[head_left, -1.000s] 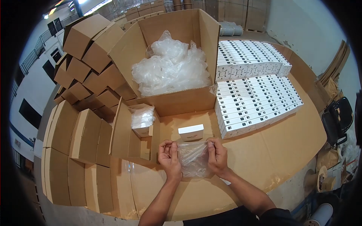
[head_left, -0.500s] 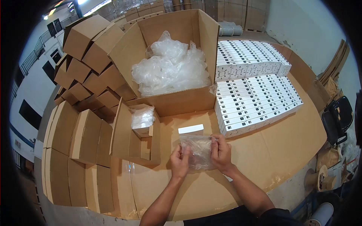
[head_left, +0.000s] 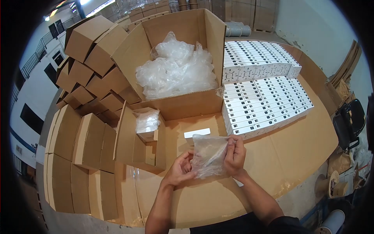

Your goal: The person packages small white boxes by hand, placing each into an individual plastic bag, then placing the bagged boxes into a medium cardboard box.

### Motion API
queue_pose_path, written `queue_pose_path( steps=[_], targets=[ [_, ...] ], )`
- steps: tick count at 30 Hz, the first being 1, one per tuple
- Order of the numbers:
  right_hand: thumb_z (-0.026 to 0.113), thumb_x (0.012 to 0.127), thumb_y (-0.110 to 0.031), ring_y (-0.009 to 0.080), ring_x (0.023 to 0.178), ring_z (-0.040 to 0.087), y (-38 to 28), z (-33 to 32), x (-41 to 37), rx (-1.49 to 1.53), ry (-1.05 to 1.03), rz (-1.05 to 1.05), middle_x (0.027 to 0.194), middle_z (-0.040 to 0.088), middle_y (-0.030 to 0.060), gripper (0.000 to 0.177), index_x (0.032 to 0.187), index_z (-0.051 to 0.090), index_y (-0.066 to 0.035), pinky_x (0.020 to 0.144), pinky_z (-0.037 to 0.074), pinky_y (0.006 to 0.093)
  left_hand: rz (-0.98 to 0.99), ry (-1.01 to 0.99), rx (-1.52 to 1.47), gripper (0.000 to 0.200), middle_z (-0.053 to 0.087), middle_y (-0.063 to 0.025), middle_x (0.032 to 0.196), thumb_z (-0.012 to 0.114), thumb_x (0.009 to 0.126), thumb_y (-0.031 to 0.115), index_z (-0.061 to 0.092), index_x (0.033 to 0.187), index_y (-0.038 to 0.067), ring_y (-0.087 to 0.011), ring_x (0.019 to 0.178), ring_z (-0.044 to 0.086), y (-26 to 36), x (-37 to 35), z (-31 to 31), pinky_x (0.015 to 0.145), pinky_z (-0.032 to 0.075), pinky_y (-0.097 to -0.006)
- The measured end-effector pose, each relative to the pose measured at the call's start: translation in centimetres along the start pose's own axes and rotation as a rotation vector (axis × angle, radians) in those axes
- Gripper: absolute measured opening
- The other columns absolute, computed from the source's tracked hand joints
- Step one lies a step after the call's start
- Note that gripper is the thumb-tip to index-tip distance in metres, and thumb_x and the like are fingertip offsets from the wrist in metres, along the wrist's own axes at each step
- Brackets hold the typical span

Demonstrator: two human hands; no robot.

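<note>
A clear plastic bag (head_left: 210, 156) is held up in front of me between both hands. My right hand (head_left: 235, 156) pinches its upper right corner between thumb and fingers. At the bag's left edge, my left hand (head_left: 181, 168) holds it loosely, with the fingers curled and partly behind the film and the thumb near the lower corner. Just behind the bag, a small white box (head_left: 196, 133) rests on the cardboard-covered table, partly hidden by it. A bit of something white (head_left: 238, 182) shows under my right wrist; its kind is hidden.
A large carton (head_left: 187, 106) full of crumpled plastic bags (head_left: 175, 72) stands at the back. Left of my hands, an open carton (head_left: 128, 152) contains wrapped packs (head_left: 147, 121). White boxes (head_left: 269, 105) stand in rows at right; brown cartons (head_left: 91, 74) are piled at left.
The bag has been raised slightly, shifted right and spread flatter. My right hand moved up and right with its corner. My left hand moved a little left and loosened from a tighter pinch.
</note>
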State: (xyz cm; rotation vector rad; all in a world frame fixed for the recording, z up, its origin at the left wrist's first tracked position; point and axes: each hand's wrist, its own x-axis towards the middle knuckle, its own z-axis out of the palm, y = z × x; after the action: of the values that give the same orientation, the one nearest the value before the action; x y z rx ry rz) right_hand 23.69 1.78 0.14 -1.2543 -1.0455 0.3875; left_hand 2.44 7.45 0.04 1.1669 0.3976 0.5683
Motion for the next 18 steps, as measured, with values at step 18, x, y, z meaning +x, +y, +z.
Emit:
queue_pose_path(
  steps=[18],
  targets=[
    [0.045, 0.109, -0.04, 0.0125, 0.078, 0.055, -4.3, -2.4, 2.4, 0.156, -0.64, 0.767, 0.092, 0.058, 0.0054, 0.047, 0.13, 0.056, 0.0, 0.075, 0.048, 0.029, 0.271, 0.759, 0.348, 0.006, 0.064, 0.0039, 0.079, 0.072, 0.094, 0.01, 0.068, 0.096, 0.005, -0.0058, 0.07, 0.058, -0.1, 0.5, 2.6, 0.065, 0.047, -0.0231]
  ],
)
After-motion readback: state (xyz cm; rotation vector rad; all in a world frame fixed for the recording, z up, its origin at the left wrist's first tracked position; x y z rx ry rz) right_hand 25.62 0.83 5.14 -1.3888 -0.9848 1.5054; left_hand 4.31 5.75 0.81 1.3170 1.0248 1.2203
